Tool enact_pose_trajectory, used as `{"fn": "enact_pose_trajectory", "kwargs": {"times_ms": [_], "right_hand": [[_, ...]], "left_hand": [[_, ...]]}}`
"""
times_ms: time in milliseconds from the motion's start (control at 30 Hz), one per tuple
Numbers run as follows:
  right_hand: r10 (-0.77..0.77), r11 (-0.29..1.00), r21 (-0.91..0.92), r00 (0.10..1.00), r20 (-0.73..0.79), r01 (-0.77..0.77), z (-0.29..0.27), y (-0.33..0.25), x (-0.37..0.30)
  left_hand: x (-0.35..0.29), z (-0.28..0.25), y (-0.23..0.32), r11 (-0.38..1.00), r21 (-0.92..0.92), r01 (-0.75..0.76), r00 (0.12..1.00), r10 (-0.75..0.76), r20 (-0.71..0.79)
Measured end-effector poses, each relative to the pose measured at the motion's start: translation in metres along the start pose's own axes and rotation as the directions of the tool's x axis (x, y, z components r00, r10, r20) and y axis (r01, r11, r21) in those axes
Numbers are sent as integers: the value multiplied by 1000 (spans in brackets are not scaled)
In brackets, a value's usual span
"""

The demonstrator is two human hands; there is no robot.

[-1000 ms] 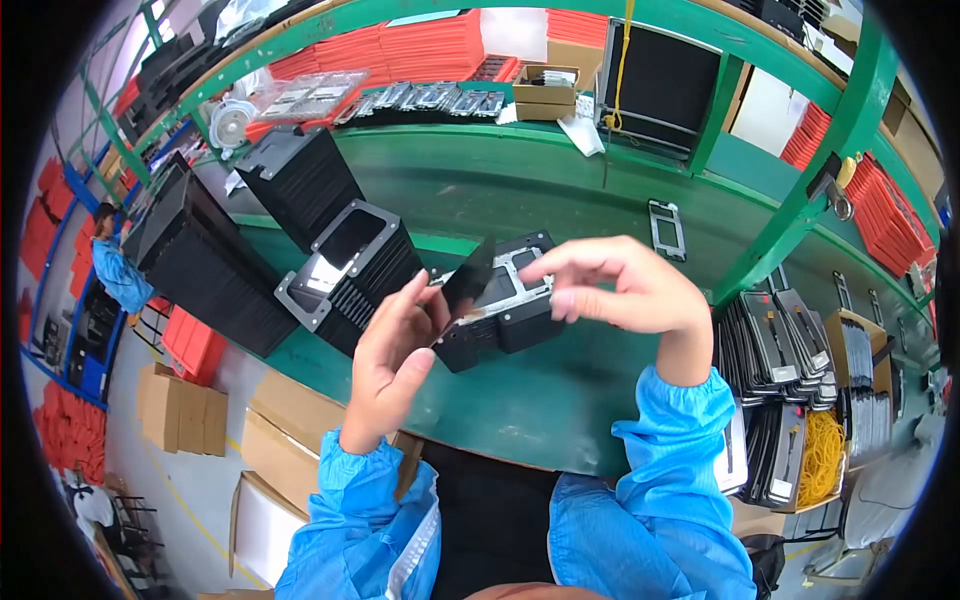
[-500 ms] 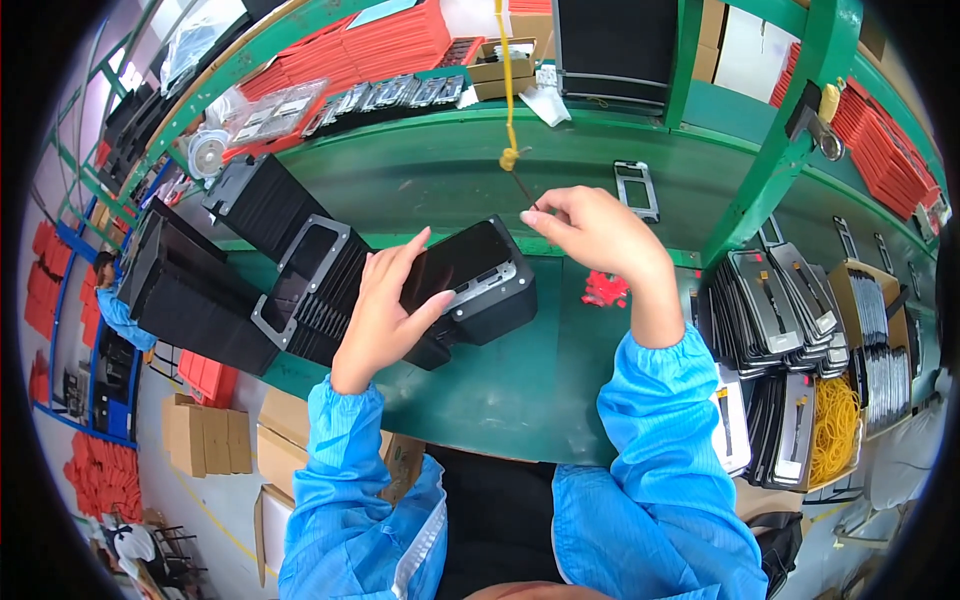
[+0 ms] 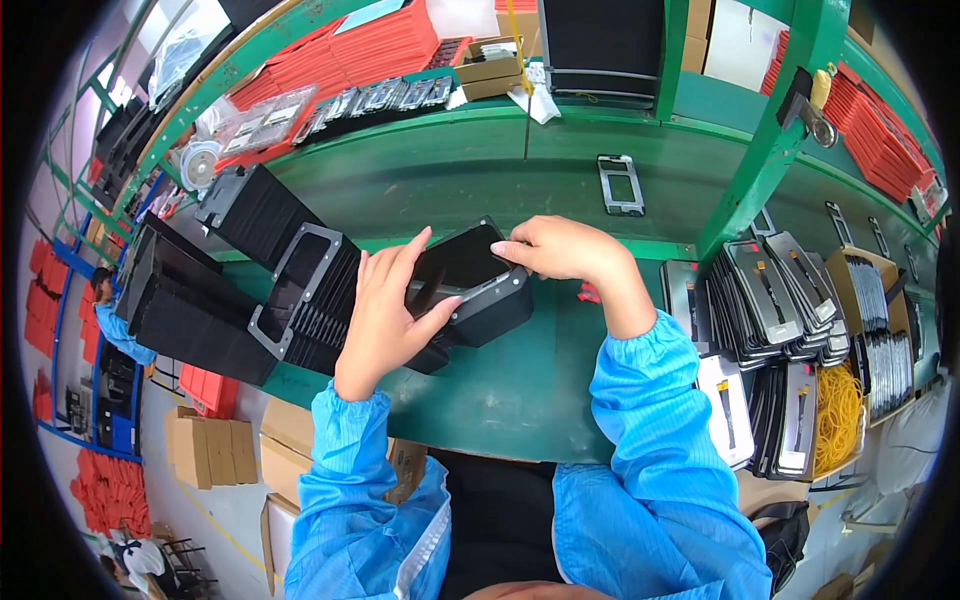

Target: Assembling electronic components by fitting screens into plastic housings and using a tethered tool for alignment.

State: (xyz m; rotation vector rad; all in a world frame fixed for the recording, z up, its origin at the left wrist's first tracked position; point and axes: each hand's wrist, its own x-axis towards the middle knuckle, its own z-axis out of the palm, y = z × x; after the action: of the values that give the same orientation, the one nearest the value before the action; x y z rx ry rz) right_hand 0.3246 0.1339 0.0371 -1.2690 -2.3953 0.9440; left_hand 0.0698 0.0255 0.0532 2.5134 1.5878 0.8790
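A dark screen panel in a grey metal frame [image 3: 462,262] lies tilted on top of a black block-like stack [image 3: 495,315] in front of me. At its left end is my left hand [image 3: 385,315], fingers stretched out and thumb apart, the thumb lying against the near edge. My right hand [image 3: 562,250] is at the far right corner, thumb on the panel and fingers bent over the frame's edge. What lies under those fingers is hidden. Beyond the panel, a thin dark rod [image 3: 527,135] dangles from a yellow cord [image 3: 517,50], touched by neither hand.
To the left stand black stacks [image 3: 190,300] and a slanted row of framed panels [image 3: 300,275]. One grey frame [image 3: 621,186] lies at the back. Red bits [image 3: 588,292] show beside my right wrist. Stacked panels [image 3: 765,295] and yellow bands [image 3: 838,420] are right of a green post [image 3: 765,150].
My right hand has let go of the thin rod on the yellow cord and come down to the panel's far right corner. The cord has risen. My left hand stays nearly in place.
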Motion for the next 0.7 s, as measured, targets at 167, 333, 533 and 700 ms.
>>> {"fn": "enact_pose_trajectory", "kwargs": {"times_ms": [167,333,533,700], "right_hand": [[64,997,39,995,82,-68,-2,-5,1],[79,997,11,993,88,-81,-3,-13,-3],[89,996,-34,992,91,-86,2,-15,-3],[128,992,-11,982,136,-127,-1,-22,-6]], "left_hand": [[-4,-1,-4,1000,9,6,1000,-6,-15],[-6,0,-7,999,-36,12,1000,-13,-15],[-8,0,-7,997,-72,14,1000,-15,-14],[-12,-1,-5,997,-75,19,996,-25,-83]]}}
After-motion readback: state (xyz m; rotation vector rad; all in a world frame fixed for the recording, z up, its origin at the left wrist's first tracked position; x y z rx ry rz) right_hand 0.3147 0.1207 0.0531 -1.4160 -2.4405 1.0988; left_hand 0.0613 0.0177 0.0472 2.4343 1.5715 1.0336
